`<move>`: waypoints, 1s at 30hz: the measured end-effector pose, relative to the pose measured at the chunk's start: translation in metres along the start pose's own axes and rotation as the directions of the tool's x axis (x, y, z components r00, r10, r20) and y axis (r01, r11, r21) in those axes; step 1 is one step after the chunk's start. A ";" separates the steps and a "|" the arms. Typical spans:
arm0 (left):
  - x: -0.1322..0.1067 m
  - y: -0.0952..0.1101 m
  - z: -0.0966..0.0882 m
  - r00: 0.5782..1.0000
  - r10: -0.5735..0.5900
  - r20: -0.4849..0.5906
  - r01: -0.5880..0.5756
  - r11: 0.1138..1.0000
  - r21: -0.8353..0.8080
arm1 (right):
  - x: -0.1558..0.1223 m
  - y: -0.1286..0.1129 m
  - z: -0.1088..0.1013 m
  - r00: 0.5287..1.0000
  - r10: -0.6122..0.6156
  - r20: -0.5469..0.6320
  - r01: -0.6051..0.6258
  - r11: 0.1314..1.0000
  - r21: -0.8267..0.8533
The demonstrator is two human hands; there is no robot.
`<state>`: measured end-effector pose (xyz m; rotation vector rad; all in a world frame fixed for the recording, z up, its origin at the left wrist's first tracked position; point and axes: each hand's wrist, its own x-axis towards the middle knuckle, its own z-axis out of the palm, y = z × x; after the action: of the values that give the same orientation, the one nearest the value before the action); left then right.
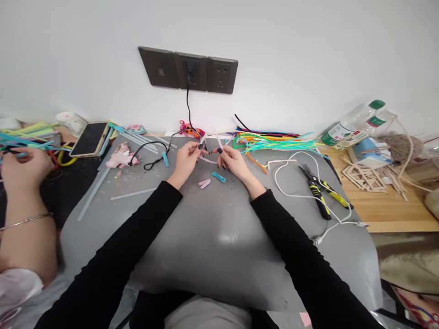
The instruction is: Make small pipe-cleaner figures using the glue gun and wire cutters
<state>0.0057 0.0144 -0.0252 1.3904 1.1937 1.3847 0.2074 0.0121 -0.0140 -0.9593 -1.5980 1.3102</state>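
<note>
Black sleeves (133, 242) cross the lower frame. At the centre, left hand (188, 160) and right hand (234, 161), both nearly closed, pinch a pale strip (208, 161); it looks bent but unjoined, ends apart. Colourful stems (281, 143) lie right of centre.

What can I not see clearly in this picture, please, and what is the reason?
All in the head view:
Pink strip: whether it is one piece; the left hand and right hand cover the held parts.
Co-worker's hand: partly cut off by the left edge, so its hold is unclear.
Bottle: the label's small print is too small and blurred.
</note>
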 end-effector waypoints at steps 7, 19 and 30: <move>-0.002 0.001 0.005 0.997 0.037 0.071 -0.021 0.977 -0.213 | -0.006 0.000 0.008 0.999 0.015 0.052 -0.004 0.977 -0.212; -0.002 -0.001 0.006 0.990 0.062 0.128 -0.039 0.985 -0.170 | -0.009 -0.004 0.008 0.999 -0.034 0.036 0.044 0.944 -0.326; 0.003 -0.003 -0.005 0.976 0.206 -0.072 -0.209 0.977 -0.036 | -0.011 -0.003 0.002 0.993 -0.116 0.022 0.114 0.893 -0.436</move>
<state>0.0004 0.0176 -0.0268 1.4811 1.0774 1.6050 0.2092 0.0008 -0.0126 -1.1101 -1.9606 0.8785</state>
